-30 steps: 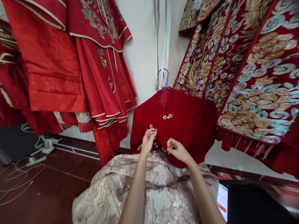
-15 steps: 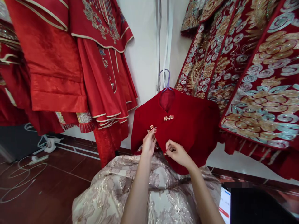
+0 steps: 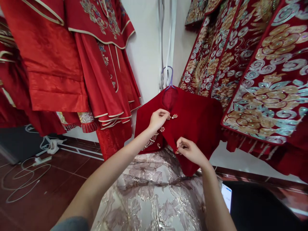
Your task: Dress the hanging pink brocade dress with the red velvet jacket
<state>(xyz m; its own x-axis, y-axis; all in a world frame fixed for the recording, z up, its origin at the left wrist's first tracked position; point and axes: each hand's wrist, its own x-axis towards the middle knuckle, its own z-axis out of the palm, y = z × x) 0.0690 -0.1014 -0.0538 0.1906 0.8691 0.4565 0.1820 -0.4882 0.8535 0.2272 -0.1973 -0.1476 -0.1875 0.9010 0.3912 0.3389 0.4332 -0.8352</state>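
Observation:
A dark red velvet-like top [image 3: 199, 118] hangs on a purple hanger [image 3: 171, 77] in front of me, its lower front flap pulled apart. My left hand [image 3: 158, 119] is closed in a pinch at the left end of the upper beaded fastener [image 3: 174, 116], just below the collar opening. Lower down on the right, my right hand [image 3: 190, 149] pinches the loose edge of the front flap by a small beaded piece. Between the hands, more bead ornaments [image 3: 162, 129] show on the under side of the front. The fingers hide exactly what each pinch covers.
A pale floral metallic fabric [image 3: 154, 199] spreads below the top. Plain red outfits [image 3: 101, 70] hang at left, an embroidered red garment [image 3: 271, 83] at right. A phone [image 3: 226, 196] lies beside a black surface [image 3: 260, 205]. White cables [image 3: 22, 179] lie on the tiled floor.
My left hand has moved up and right, from the middle ornament to the upper fastener. The right hand, with the flap edge, has shifted slightly up and right.

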